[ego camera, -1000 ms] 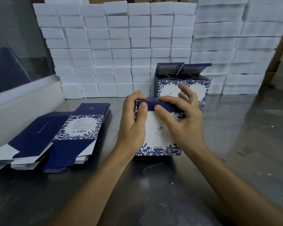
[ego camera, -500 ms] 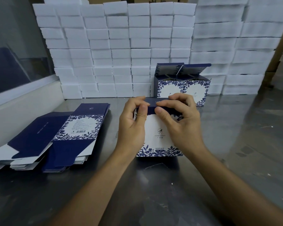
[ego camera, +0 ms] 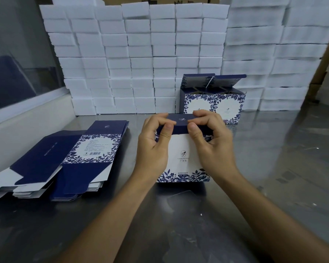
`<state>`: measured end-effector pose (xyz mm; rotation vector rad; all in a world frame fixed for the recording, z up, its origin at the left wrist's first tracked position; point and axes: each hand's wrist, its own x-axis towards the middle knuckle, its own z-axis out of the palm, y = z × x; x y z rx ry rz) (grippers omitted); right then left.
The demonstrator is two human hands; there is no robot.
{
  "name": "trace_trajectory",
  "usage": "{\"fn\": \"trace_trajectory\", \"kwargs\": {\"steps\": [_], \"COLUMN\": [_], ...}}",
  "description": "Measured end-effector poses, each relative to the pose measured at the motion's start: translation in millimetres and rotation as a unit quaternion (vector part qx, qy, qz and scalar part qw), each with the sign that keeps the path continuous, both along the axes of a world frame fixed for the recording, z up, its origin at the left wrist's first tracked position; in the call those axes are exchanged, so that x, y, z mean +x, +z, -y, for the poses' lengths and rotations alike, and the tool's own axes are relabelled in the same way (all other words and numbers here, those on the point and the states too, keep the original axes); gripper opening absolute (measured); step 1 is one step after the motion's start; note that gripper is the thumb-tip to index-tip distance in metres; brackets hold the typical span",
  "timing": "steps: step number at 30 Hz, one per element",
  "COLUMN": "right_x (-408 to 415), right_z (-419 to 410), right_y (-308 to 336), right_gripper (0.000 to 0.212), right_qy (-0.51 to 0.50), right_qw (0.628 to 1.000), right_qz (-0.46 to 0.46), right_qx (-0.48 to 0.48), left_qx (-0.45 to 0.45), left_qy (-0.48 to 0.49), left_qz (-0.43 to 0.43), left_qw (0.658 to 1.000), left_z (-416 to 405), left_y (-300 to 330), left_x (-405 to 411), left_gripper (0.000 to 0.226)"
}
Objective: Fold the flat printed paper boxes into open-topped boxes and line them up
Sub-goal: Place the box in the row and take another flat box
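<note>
A white box with blue leaf print (ego camera: 182, 160) stands on the steel table in front of me. Its dark blue end flap lies folded over the top. My left hand (ego camera: 154, 147) grips the flap's left part, thumb on the front edge and fingers curled on top. My right hand (ego camera: 211, 145) pinches the right part the same way. Behind them, two folded boxes (ego camera: 213, 103) stand side by side with their top flaps raised. Two stacks of flat printed boxes (ego camera: 65, 158) lie at the left.
A wall of white foam blocks (ego camera: 141, 59) fills the back of the steel table (ego camera: 273, 168). A white ledge with a glass pane (ego camera: 27, 111) runs along the left. Brown cartons stand at the far right edge.
The dark blue flap has been pressed down flat onto the box top. My right fingers, raised before, have curled down onto it, and both thumbs now sit on the flap's front edge.
</note>
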<state>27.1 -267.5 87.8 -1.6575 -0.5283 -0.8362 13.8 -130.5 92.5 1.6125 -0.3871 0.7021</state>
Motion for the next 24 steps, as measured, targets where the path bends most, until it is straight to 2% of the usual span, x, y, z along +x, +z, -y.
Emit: {"fn": "trace_trajectory", "kwargs": {"steps": [6, 17, 21, 24], "right_x": [2.5, 10.5, 16.9, 16.6], "right_z": [1.4, 0.5, 4.1, 6.3], "right_y": [-1.0, -3.7, -7.5, -7.9], "right_gripper": [0.015, 0.020, 0.017, 0.016], "right_qy": [0.056, 0.052, -0.003, -0.057], "right_qw": [0.993, 0.994, 0.998, 0.996], "right_qz": [-0.046, -0.040, -0.054, -0.070], "right_qx": [0.088, 0.087, 0.030, -0.028], "left_qx": [-0.023, -0.031, -0.028, -0.032], "left_qy": [0.006, 0.009, 0.005, -0.033], "left_qz": [-0.003, -0.015, -0.051, -0.071], "left_qw": [1.000, 0.999, 0.998, 0.996], "left_z": [-1.1, -3.1, -3.6, -2.5], "left_y": [0.1, -0.1, -3.9, -6.2], "left_x": [1.4, 3.4, 7.2, 6.3], "left_gripper": [0.020, 0.016, 0.015, 0.020]}}
